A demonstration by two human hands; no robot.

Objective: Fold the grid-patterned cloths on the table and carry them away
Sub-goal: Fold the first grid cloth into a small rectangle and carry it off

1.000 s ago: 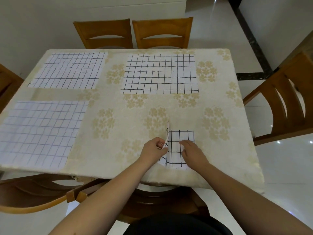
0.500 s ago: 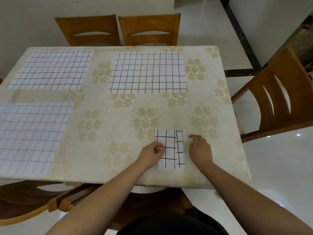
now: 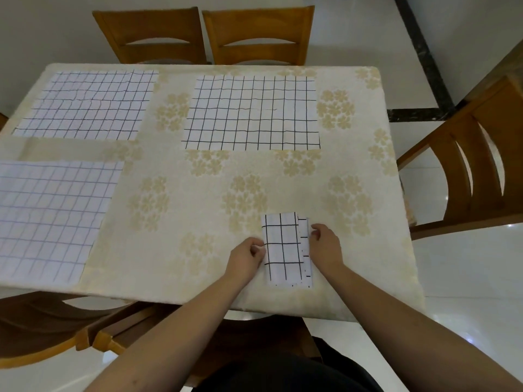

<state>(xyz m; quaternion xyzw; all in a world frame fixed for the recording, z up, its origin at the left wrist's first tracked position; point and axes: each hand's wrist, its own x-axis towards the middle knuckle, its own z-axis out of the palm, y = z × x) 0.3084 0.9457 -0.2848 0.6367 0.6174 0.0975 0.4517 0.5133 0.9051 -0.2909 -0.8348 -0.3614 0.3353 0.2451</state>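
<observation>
Both hands are flanking one folded cloth at the near edge of the table.

The left hand [image 3: 246, 257] is curling loosely against the left edge of the folded cloth [image 3: 283, 248], seemingly pinching it; the right hand [image 3: 325, 246] is resting half-closed against its right edge, gripping nothing clearly. The cloth is lying between them, long axis running away from the person, both hands equally near. Three flat cloths [image 3: 252, 113] are waiting farther off on the table [image 3: 353, 278].
</observation>
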